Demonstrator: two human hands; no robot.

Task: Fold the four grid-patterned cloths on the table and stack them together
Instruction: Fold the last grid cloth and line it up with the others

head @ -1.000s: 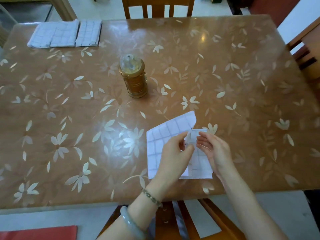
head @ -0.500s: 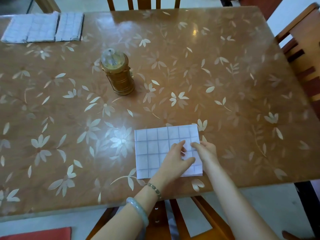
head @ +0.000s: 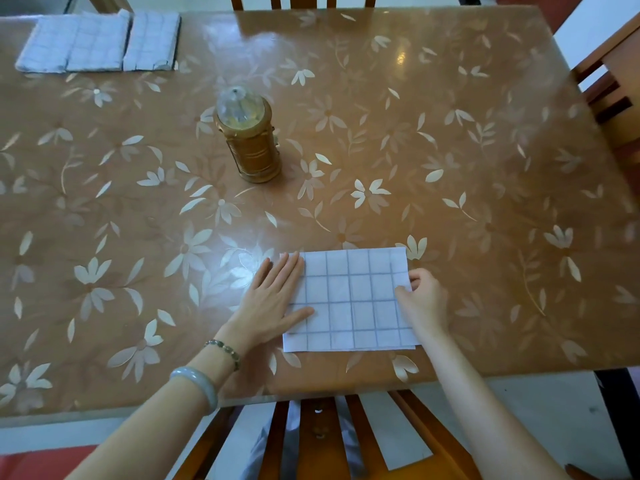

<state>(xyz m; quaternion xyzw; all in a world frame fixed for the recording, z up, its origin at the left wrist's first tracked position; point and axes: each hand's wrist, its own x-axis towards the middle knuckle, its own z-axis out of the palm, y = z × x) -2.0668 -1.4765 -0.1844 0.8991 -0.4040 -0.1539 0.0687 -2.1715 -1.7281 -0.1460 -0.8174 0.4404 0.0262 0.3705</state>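
Observation:
A white cloth with a grey grid lies folded into a flat rectangle near the table's front edge. My left hand rests flat on its left side, fingers spread. My right hand pinches the cloth's right edge between thumb and fingers. More grid cloths lie at the far left corner: a wider folded one and a narrower folded one right beside it.
A gold lantern with a clear dome stands upright in the middle of the brown flower-patterned table. Wooden chairs stand at the right, at the far side and under the front edge.
The cloth was held up half-folded a second ago; now it lies flat as a rectangle. My left hand slid to its left side, my right hand to its right edge.

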